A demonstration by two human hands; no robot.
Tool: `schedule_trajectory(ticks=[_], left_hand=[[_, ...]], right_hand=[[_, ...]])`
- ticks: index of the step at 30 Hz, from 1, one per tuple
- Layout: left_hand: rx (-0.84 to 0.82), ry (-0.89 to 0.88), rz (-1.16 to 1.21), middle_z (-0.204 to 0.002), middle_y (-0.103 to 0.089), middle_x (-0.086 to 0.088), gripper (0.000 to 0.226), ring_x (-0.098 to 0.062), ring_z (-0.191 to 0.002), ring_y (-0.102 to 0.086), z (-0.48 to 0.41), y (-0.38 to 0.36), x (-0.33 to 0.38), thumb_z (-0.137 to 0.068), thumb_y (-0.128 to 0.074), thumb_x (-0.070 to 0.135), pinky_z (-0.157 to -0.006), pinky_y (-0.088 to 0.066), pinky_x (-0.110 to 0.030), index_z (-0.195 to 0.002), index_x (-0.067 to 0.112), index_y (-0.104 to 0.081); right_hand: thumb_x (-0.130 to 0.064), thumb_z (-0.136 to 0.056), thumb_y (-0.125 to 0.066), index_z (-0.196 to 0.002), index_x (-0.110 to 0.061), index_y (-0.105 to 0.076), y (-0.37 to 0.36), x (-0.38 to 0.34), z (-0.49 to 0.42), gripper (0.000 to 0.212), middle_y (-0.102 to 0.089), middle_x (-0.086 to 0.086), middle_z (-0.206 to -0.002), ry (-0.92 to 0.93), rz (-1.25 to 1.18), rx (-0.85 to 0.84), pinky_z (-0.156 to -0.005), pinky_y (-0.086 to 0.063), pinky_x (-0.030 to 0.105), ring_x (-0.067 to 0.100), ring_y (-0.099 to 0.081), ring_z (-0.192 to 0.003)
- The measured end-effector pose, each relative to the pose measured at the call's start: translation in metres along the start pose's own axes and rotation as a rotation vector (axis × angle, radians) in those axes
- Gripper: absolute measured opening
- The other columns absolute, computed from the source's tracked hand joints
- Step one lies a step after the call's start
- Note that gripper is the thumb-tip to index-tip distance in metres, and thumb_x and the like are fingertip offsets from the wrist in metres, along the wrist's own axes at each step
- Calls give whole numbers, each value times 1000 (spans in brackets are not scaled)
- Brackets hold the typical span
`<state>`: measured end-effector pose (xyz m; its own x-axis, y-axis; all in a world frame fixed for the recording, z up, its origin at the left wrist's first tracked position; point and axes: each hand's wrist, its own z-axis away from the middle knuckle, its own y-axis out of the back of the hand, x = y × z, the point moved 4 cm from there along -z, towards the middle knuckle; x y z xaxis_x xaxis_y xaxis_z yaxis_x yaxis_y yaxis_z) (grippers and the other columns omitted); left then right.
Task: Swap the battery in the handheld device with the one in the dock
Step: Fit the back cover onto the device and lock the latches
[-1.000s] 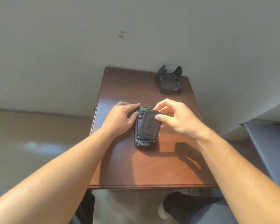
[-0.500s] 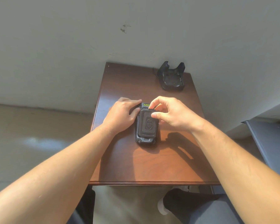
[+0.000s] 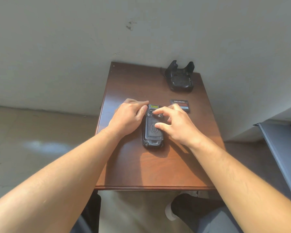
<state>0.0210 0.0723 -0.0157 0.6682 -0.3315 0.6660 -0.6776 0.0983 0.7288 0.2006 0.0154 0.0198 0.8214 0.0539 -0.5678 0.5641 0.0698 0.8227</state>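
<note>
The black handheld device [image 3: 152,137] lies face down in the middle of the brown table [image 3: 151,169], its textured back cover lying flat on it. My left hand [image 3: 127,116] grips the device's upper left side. My right hand [image 3: 176,126] rests on the cover, thumb on its middle and fingertips at the two small latches near the top. A flat black battery [image 3: 181,105] with a printed label lies on the table just beyond my right hand. The black dock [image 3: 180,78] stands at the table's far right corner.
The table stands against a pale wall. A dark grey panel [image 3: 284,157] runs along the right side. My legs and a shoe [image 3: 185,207] show below the table's near edge.
The back cover, tilted above the device a second ago, now lies flat on it. My right hand shifted from holding the cover to pressing it and touching the latches. The loose battery came into view.
</note>
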Motion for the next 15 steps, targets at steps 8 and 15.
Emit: schedule_trajectory(ticks=[8, 15], left_hand=[[-14, -52, -31, -128, -68, 6, 47, -19, -129, -50, 3, -1, 3, -92, -56, 37, -100, -47, -44, -140, 32, -54], [62, -222, 125, -132, -54, 4, 24, -15, -117, -58, 15, 5, 1, -86, -68, 27, -96, -49, -44, -109, 28, -62]], right_hand=[[-43, -81, -80, -119, -44, -57, 1, 4, -2, 45, -53, -11, -100, -97, -13, -2, -91, -51, 39, 14, -57, -92], [-40, -80, -82, -110, -36, -63, -8, 15, 4, 36, -61, -5, -98, -89, -97, 79, -80, -50, 30, 12, -59, -81]])
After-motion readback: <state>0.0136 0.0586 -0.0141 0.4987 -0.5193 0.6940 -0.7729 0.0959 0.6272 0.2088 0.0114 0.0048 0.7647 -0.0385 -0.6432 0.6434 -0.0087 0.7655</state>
